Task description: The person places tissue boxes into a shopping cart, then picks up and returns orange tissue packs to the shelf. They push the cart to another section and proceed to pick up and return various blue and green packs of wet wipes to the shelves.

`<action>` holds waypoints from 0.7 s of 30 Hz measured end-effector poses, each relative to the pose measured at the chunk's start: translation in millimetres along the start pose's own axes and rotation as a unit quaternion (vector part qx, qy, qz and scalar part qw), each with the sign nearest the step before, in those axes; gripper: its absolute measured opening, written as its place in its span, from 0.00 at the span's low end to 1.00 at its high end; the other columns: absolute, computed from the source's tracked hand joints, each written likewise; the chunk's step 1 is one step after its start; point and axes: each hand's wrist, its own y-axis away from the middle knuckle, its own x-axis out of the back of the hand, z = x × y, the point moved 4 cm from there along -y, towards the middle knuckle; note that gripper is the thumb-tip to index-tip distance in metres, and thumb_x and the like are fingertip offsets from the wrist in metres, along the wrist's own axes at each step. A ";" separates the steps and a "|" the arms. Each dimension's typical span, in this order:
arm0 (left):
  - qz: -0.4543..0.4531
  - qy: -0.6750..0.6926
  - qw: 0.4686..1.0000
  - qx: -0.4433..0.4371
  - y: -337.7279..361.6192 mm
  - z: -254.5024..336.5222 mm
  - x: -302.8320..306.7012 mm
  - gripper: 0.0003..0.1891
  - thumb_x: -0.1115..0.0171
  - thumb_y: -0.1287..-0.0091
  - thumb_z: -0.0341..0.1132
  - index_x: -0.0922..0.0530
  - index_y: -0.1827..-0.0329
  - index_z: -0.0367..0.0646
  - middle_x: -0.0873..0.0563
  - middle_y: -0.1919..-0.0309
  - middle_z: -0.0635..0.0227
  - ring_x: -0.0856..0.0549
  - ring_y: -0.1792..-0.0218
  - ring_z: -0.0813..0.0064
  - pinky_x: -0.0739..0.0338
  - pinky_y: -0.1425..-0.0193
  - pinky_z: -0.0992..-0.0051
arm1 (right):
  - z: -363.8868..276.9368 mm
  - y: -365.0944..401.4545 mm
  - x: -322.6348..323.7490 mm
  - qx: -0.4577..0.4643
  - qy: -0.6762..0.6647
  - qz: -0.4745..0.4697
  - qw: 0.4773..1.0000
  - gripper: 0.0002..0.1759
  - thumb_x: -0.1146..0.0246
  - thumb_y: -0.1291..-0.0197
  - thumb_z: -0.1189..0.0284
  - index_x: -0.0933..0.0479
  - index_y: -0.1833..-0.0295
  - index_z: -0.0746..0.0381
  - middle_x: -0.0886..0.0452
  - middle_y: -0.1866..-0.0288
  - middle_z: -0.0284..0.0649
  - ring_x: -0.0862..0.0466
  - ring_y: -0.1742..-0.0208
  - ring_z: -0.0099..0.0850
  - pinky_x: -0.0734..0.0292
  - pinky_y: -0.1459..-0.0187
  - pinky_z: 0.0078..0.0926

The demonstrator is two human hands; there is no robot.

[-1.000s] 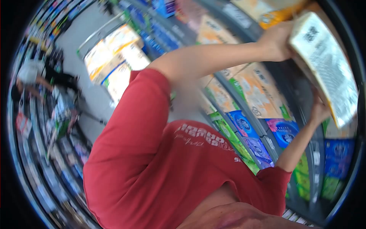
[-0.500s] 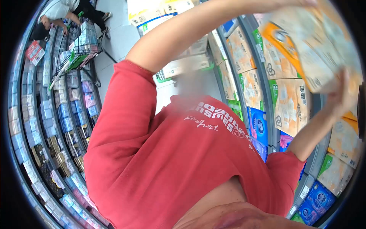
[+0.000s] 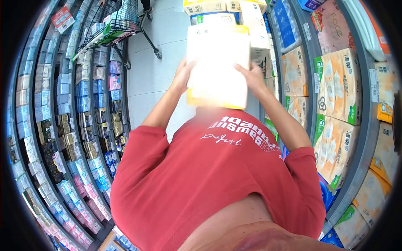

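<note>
A large pack of tissues [image 3: 217, 62], washed out white by glare with yellow edges, is held out in front of my chest. My left hand [image 3: 183, 75] grips its left side, thumb on top. On the opposite side, my right hand [image 3: 251, 78] clasps the pack the same way. Fingers beneath it are hidden. Just beyond the pack stand stacked tissue packs [image 3: 253, 21], partly covered by it.
Shelves of orange and white tissue packs [image 3: 337, 83] line the right side. Along the left run shelves of small packets [image 3: 83, 100]. A wire shopping cart [image 3: 121, 25] stands at upper left on the pale tiled floor [image 3: 157, 79], a person's foot [image 3: 147, 10] behind it.
Both hands have brought the tissue pack from high by the right shelf to the middle, before my chest. The person by the cart is now mostly out of view.
</note>
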 end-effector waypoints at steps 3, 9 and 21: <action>0.043 0.053 0.996 0.053 15.5 -16.7 32.5 0.22 0.45 0.26 0.37 0.31 0.34 0.33 0.19 0.42 0.58 0.17 0.46 0.69 0.21 0.42 0.69 | 12.9 -4.7 -32.5 -0.019 -0.002 -0.085 0.996 0.31 0.25 0.45 0.58 0.23 0.47 0.74 0.15 0.54 0.47 0.14 0.59 0.31 0.19 0.55 0.25; -0.003 0.054 0.998 0.045 -38.3 23.8 31.4 0.26 0.47 0.25 0.43 0.33 0.32 0.32 0.21 0.40 0.54 0.19 0.41 0.67 0.24 0.38 0.67 | -35.0 -65.8 -46.5 -0.069 0.122 -0.082 0.987 0.34 0.30 0.42 0.52 0.22 0.47 0.75 0.14 0.58 0.48 0.13 0.61 0.33 0.19 0.56 0.26; 0.009 -0.138 0.990 -0.032 -96.4 -23.3 1.2 0.37 0.34 0.33 0.43 0.42 0.23 0.49 0.24 0.36 0.57 0.21 0.40 0.66 0.23 0.43 0.62 | 62.7 -18.7 0.9 0.065 0.272 -0.117 0.953 0.29 0.31 0.41 0.56 0.21 0.43 0.68 0.16 0.48 0.53 0.15 0.47 0.42 0.23 0.45 0.34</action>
